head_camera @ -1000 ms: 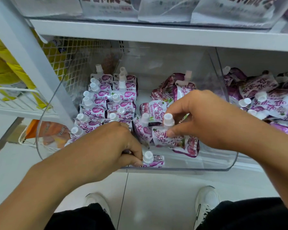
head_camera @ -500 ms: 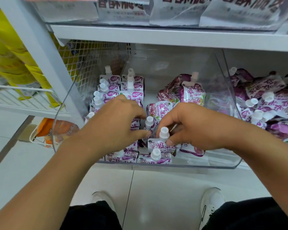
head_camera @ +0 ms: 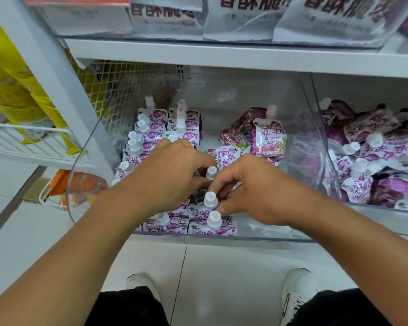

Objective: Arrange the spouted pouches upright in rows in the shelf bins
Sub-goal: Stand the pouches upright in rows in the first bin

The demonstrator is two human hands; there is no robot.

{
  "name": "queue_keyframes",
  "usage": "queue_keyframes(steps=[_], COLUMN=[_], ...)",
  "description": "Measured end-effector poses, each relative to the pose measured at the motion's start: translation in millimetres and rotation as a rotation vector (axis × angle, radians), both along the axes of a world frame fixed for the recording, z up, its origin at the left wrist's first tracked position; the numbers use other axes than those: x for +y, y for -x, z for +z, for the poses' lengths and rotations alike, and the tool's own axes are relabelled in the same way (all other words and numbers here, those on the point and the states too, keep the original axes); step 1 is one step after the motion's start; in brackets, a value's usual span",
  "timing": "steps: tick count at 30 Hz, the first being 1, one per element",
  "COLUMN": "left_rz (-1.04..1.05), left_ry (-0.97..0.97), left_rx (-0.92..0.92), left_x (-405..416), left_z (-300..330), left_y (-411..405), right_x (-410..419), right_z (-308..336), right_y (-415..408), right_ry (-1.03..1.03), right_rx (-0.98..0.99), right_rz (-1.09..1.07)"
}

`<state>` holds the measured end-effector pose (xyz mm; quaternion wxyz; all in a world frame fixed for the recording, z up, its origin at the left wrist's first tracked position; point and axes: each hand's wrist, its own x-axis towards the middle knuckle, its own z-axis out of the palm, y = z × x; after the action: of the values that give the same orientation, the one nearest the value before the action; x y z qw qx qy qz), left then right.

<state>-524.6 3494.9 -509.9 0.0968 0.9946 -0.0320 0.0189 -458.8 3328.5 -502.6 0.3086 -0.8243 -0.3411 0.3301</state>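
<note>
A clear shelf bin holds purple-and-white spouted pouches. Upright rows of pouches fill its left side, and two front pouches stand at the front wall. My left hand lies curled over the left rows, its thumb and forefinger closing beside a white-capped pouch. My right hand pinches another upright pouch just behind the front one. A loose heap of pouches lies at the bin's back right.
A second clear bin to the right is full of jumbled pouches. Silver snack bags sit on the shelf above. Yellow packs and a white wire basket are on the left. My shoes stand on the tiled floor below.
My left hand left the front pouch and moved back and right over the rows. My right hand carried its pouch left and down, standing it behind the front pouch.
</note>
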Motion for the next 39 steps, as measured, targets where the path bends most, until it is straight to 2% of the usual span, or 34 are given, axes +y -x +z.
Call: queue_keyframes(steps=[2,4,7,11,16,22,25,28,30,33,36,37,39], left_rz=[-0.023,-0.047,-0.076,-0.08,-0.07,-0.055,-0.063,-0.06,-0.066,-0.004,0.092,0.093,0.062], left_ry=[0.01,0.034,0.039,0.062,0.122,0.182,0.182,0.187,0.2,0.365,0.381,0.364,0.314], left_rx=[0.038,0.085,0.13,0.178,0.247,0.343,0.332,0.307,0.285,0.171,-0.131,-0.161,-0.058], left_x=[2.7,5.5,6.8,8.1,11.5,14.0,13.4,14.6,12.9,16.6,23.7,22.7,17.0], left_z=[-0.5,-0.2,-0.1,-0.8,-3.1,-6.3,-5.2,-4.8,-0.1,13.3,24.0,25.3,21.0], left_y=[0.1,0.4,-1.5,-3.8,-2.1,0.6,0.9,2.1,3.9,9.3,10.3,7.9,1.0], right_x=[-12.6,-25.3,-21.2,-7.3,0.3,-6.0,-11.1,-9.0,-1.0,12.1,17.9,19.7,23.8], right_z=[17.5,37.4,33.9,4.5,-1.5,6.0,26.9,42.5,35.6,11.7,-0.1,-1.5,-4.2], right_y=[-13.3,-28.3,-31.0,-17.9,-17.8,-19.1,-27.1,-40.8,-43.8,-37.6,-38.5,-39.3,-38.8], right_ry=[0.053,0.141,0.376,0.644,0.74,0.605,0.481,0.184,0.027,0.04,0.054,0.081,0.14], right_rx=[-0.037,-0.237,-0.46,-0.461,-0.502,-0.638,-0.657,-0.688,-0.599,-0.371,-0.283,-0.291,-0.322], right_rz=[-0.029,-0.054,0.113,0.324,0.405,0.329,0.195,-0.092,-0.19,-0.057,0.013,0.037,0.079])
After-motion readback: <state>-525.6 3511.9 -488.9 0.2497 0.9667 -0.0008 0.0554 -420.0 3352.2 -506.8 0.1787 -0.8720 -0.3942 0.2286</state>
